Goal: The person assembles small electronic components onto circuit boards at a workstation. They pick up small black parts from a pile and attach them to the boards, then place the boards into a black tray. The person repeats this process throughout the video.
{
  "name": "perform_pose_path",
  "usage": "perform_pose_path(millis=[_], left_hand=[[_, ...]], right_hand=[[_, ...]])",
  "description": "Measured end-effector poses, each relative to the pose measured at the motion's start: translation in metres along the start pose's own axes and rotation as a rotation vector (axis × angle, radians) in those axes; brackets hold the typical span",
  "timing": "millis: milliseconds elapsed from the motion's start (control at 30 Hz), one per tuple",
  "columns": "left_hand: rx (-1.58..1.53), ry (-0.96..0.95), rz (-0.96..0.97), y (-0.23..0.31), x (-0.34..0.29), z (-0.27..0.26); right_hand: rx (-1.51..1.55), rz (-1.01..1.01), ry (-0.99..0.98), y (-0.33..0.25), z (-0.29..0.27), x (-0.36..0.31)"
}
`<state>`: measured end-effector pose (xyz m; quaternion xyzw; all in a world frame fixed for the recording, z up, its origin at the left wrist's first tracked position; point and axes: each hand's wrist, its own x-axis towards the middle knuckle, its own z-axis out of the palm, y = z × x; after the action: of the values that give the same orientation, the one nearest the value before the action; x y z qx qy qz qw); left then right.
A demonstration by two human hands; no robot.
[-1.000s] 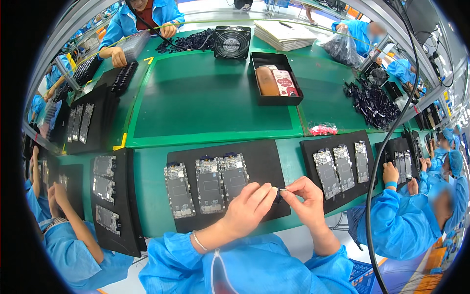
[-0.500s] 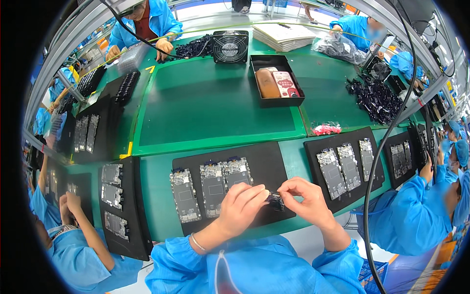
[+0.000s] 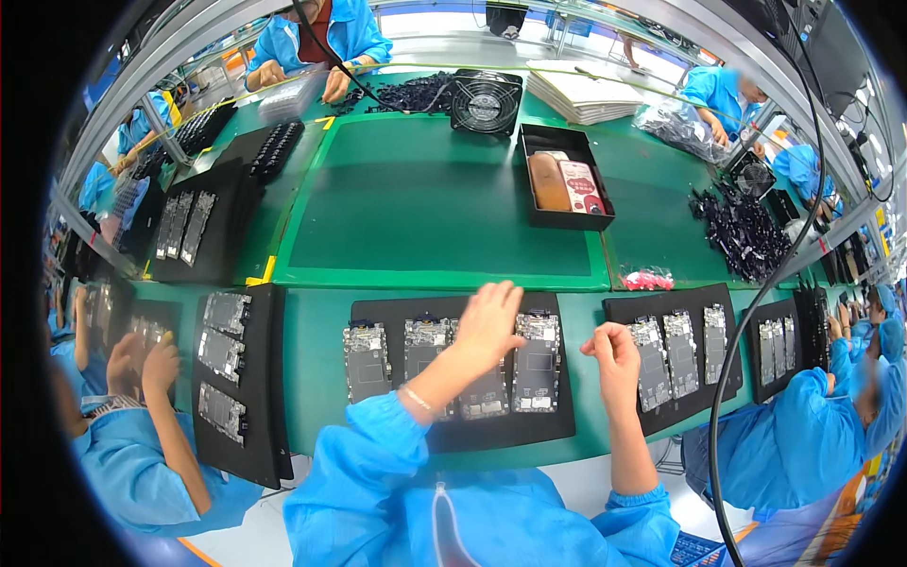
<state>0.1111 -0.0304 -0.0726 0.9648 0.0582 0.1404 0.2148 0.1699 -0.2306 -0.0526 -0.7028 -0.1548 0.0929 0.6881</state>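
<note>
A black pad (image 3: 397, 310) lies in front of me with several circuit boards in a row. The leftmost circuit board (image 3: 367, 367) is in plain view, and the rightmost circuit board (image 3: 537, 370) lies flat near the pad's right end. My left hand (image 3: 488, 329) is over the pad's upper middle, fingers stretched out, thumb by the rightmost board's upper left edge. Its wrist partly covers the two middle boards. Right of the pad, my right hand (image 3: 614, 354) is raised with thumb and fingertips pinched together. Whether anything small is between them cannot be made out.
Neighbouring black pads with boards lie left (image 3: 269, 378) and right (image 3: 614, 307). Farther back are a black box (image 3: 567, 217), a fan (image 3: 486, 102), a heap of dark parts (image 3: 742, 231) and a red-and-clear bag (image 3: 647, 279). A black cable (image 3: 732, 378) hangs at right. Co-workers sit around.
My hands were together, holding a circuit board over the pad's right side. Now that board lies flat there, and the hands are apart: left moved up, right moved right. The view has shifted slightly.
</note>
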Motion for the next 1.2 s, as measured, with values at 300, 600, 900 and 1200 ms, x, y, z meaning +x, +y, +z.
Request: perform_pose_path(millis=[300,600,900,1200], left_hand=[[-0.247,-0.028,0.022,-0.021,-0.046,-0.07],[-0.361,0.132,0.17,-0.019,-0.064,-0.084],[-0.354,0.124,0.17,-0.016,-0.065,-0.086],[-0.227,-0.021,0.055,-0.02,-0.039,-0.06]], right_hand=[[-0.013,0.048,-0.215,0.002,0.062,-0.014],[-0.024,0.084,-0.355,-0.024,0.092,-0.017],[-0.024,0.065,-0.383,-0.033,0.089,-0.019],[0.276,0.133,-0.193,0.024,0.08,0.014]])
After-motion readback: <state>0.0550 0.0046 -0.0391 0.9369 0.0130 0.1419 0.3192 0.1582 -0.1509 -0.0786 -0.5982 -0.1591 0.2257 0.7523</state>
